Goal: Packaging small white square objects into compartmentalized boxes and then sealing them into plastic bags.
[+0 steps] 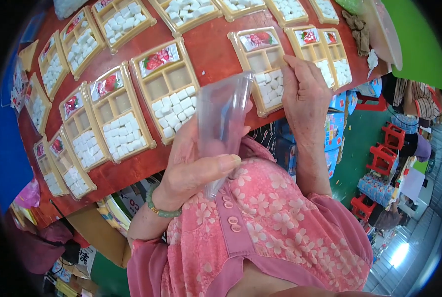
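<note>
My left hand (181,171), wearing a green bead bracelet on the wrist, grips a clear plastic lid (221,114) upright in front of my chest. The thumb lies across its near face and the other fingers are behind it. My right hand (307,91) is at the right side of a beige compartment tray (259,69), its fingers bent and close together. Whether something thin is pinched in the fingertips is hidden. That tray holds small white blocks in its large lower section and a strawberry-printed sachet (257,40) at the top; two small compartments between them are bare.
Several similar filled trays (117,116) stand in rows on the red table (208,49). A brown cloth (357,32) lies at the right end. Blue patterned boxes (333,131) are below the table edge, and red stools (382,158) stand farther right on the green floor.
</note>
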### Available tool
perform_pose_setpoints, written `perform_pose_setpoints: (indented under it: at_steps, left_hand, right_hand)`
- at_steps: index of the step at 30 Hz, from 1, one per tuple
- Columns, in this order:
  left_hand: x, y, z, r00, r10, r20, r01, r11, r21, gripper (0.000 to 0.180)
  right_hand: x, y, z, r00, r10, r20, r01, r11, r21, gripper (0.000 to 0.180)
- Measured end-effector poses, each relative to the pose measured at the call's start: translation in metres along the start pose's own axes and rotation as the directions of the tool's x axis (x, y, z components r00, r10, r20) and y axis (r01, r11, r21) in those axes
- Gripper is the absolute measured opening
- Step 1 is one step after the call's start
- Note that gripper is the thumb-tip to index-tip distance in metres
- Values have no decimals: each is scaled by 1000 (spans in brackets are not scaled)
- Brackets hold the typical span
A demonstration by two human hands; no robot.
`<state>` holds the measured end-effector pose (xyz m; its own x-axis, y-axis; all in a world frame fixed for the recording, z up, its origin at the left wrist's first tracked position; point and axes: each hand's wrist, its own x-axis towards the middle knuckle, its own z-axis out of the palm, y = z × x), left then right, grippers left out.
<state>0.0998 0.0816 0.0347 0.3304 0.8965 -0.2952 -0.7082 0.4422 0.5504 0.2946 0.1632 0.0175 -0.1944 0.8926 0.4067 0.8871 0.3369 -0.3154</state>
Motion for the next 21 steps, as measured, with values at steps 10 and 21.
perform_pose_setpoints:
  at_steps: [10, 21]
  left_hand:
    - [-15, 6, 5, 981, 77, -178, -77, 997, 3, 105]
    - [-16, 7, 3, 984, 89, -157, -93, 995, -20, 104]
  right_hand:
    - [0, -9, -7, 987, -133, 93, 139, 988, -66, 29]
    - [-5, -20, 20, 950, -225, 218, 240, 970, -46, 39]
